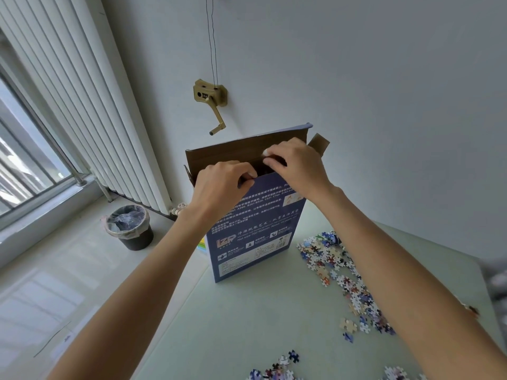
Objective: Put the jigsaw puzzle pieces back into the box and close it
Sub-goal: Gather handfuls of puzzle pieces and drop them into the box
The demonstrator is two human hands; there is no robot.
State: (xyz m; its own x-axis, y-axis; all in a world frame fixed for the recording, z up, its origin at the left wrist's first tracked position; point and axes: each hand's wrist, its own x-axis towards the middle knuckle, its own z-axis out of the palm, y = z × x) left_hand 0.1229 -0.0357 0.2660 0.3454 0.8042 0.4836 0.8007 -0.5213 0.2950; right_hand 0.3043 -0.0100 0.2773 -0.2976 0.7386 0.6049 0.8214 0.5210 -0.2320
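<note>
Blue box [255, 229] upright, both hands at its mouth.

upright box [255, 229] mouth crowded by both hands, puzzle pieces [337, 270] strewn right, bare table [219, 325] in front

The blue box [255, 229] stands upright on its narrow end on the pale table, its printed face covered in white text and small panels. Its top is open: the long brown cardboard lid flap [241, 149] stands up behind the opening, and a small side flap [319, 144] sticks out at the right. Inside looks dark, so I can't tell how full it is. Loose puzzle pieces [337, 267], white, blue and tan, lie scattered in a band to the right of the box, with more pieces [277, 367] near the table's front edge.
</note>
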